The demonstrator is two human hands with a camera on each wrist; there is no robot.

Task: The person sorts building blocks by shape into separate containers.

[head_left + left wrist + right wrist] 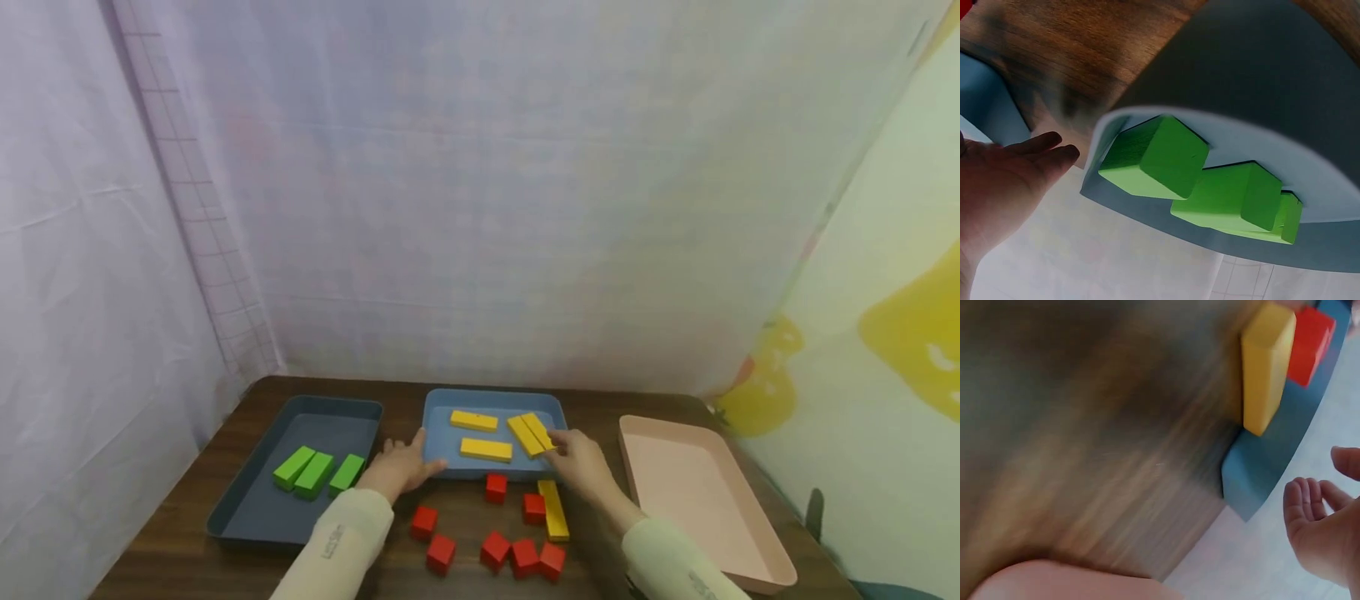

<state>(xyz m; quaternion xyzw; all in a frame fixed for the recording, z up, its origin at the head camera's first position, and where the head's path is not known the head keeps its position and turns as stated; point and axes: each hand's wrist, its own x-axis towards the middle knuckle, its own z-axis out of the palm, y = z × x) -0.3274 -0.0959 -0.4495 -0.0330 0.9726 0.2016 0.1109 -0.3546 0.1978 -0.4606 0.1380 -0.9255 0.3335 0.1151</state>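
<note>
The left hand (401,467) rests against the near left corner of the blue tray (438,417), fingers straight and relaxed, gripping nothing; the left wrist view shows the same loose, flat fingers (1035,153). The right hand (577,462) lies at the tray's near right corner, its fingertips touching or just beside the pair of yellow blocks (531,433) that lie slanted in the tray. In the right wrist view its fingers (1310,503) are lightly curled and hold nothing, so the hand looks released rather than clasped on a block.

Two more yellow blocks (480,435) lie in the tray between the hands, a little beyond them. Another yellow block (555,510) lies on the table (187,500) just nearer than the right hand, beside its wrist. Red cubes (495,542) are scattered on the table between the two forearms, one of them touching or just beside the tray's near wall.

Left of the left hand stands a dark grey tray (315,412) with three green blocks (318,472) side by side, the nearest just beside the left wrist. Right of the right hand sits a pink tray (750,517).
</note>
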